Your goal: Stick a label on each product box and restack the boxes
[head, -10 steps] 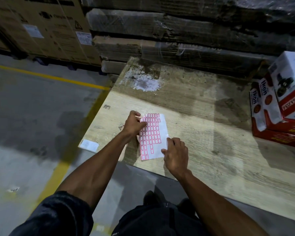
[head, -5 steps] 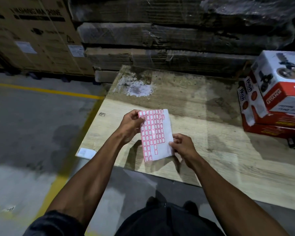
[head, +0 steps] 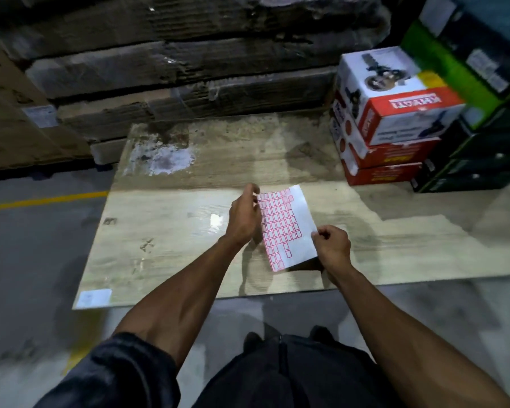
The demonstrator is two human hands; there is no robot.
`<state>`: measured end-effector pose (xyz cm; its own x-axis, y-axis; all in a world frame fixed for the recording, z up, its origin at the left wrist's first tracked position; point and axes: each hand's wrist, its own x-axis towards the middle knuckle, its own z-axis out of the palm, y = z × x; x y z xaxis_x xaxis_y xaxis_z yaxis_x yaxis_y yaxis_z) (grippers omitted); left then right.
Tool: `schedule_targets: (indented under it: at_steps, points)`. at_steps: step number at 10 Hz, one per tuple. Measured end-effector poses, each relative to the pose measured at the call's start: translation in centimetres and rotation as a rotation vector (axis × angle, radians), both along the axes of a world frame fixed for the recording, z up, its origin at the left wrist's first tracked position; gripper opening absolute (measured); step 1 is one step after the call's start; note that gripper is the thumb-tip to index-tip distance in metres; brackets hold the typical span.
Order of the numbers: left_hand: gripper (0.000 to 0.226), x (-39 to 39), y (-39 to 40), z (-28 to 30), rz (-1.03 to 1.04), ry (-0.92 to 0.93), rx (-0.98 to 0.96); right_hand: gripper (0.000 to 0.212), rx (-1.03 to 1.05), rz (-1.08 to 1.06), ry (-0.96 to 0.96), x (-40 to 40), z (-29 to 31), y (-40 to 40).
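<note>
Hands work nearest the camera: the right hand (head: 333, 245) pinches the lower right edge of the label sheet (head: 289, 228), holding it clear of the board (head: 174, 245), while the left hand (head: 245, 213) curls its fingers at the sheet's upper left edge, apparently picking at a label; whether one is already lifted cannot be told. To peel cleanly, the right grip should keep the sheet taut and the left should raise one corner slowly. Farther right, the product boxes (head: 395, 113) sit stacked on the board, well apart from the hands.
</note>
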<state>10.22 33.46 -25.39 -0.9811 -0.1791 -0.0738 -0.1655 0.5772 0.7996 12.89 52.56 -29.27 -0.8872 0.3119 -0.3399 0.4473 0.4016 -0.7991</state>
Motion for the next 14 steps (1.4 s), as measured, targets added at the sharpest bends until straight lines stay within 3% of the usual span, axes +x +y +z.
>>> schedule_targets:
  at_steps: [3,4,5,6,7,8,9,12,14]
  points:
    - [0.039,-3.2,15.2,-1.3,-0.378,-0.123,-0.105,0.014,0.105,-0.229,-0.033,-0.5,0.9,13.5]
    - [0.058,-4.4,19.1,-2.3,-0.489,-0.182,-0.094,0.015,0.148,-0.241,-0.039,-1.4,0.8,17.2]
    - [0.071,-5.2,21.4,-2.7,-0.518,-0.266,-0.216,0.016,0.181,-0.237,-0.061,-2.7,0.6,19.6]
    - [0.073,-5.0,22.8,-3.3,-0.558,-0.244,-0.45,0.02,0.29,-0.17,-0.098,-3.4,0.3,21.1]
    - [0.063,-3.7,23.4,-3.9,-0.63,-0.138,-0.65,0.038,0.606,0.064,0.054,-2.7,-0.2,21.9]
    - [0.057,-2.3,23.7,-4.6,-0.695,-0.118,-0.765,0.037,0.795,0.424,0.264,-1.7,-1.6,22.5]
    - [0.059,-2.0,24.1,-4.7,-0.702,-0.117,-0.818,0.036,0.857,0.569,0.264,-1.8,-2.6,23.1]
    - [0.062,-3.3,25.7,-3.5,-0.702,-0.231,-0.825,0.041,0.92,0.671,0.25,-4.0,-2.4,24.9]
    - [0.059,-1.7,23.5,-3.7,-0.477,-0.21,-0.698,0.034,0.891,0.687,0.44,-3.6,-2.5,22.0]
